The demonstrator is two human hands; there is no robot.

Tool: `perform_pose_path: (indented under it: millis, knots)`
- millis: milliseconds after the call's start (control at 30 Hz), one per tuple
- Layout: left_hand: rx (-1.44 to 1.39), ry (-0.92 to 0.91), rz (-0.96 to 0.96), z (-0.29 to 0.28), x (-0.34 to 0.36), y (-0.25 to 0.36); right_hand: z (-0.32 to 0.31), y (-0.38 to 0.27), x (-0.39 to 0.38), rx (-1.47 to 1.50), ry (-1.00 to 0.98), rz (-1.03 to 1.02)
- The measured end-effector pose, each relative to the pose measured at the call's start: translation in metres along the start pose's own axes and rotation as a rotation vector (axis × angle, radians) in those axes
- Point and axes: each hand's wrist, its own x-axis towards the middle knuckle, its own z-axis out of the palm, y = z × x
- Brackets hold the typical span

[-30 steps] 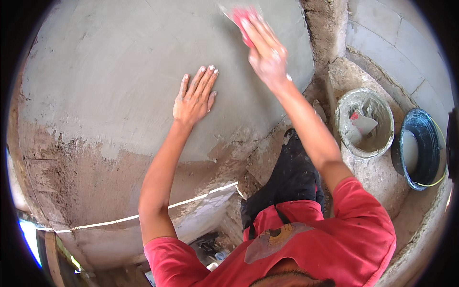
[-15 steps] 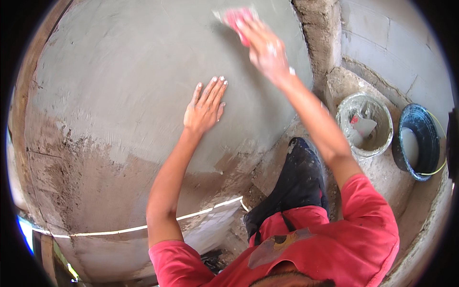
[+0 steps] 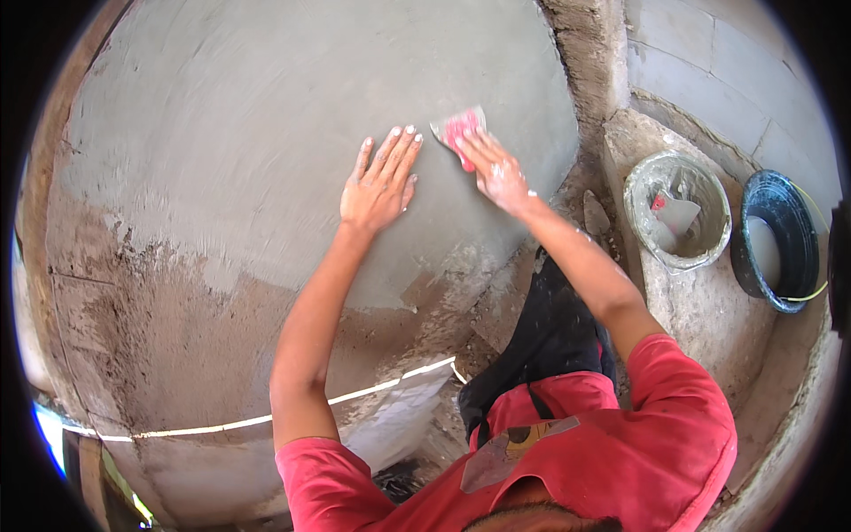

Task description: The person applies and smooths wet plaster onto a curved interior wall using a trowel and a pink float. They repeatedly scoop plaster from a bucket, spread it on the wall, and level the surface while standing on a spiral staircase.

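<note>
My right hand grips a putty knife with a pink-red handle and a wide, plaster-smeared blade. The blade rests against grey wet plaster spread over the wall. To its left, my left hand lies flat on the same plaster, fingers stretched out, holding nothing. Whitish plaster coats the fingertips of the left hand and the back of the right. Lower down, the plaster ends in a ragged edge above a rough brown part of the wall.
On a concrete ledge at the right stand a plaster-caked bucket with a second red-handled scraper inside, and a dark tub holding greyish liquid. A white strip crosses low on the wall. Wooden edging borders the left.
My right hand has drawn the putty knife down the plaster, from near the top to beside my left hand. My left hand stays nearly in place.
</note>
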Motion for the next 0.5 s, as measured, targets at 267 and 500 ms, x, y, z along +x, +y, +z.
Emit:
perform_pose_path:
  millis: [267,500]
  knots:
    - [0.034,-0.047,-0.017,-0.004,0.004,0.004,-0.047,0.041,0.024,-0.024,0.283,0.034]
    - [0.088,-0.092,-0.02,-0.002,0.002,0.004,-0.011,0.091,0.063,-0.057,0.262,0.248]
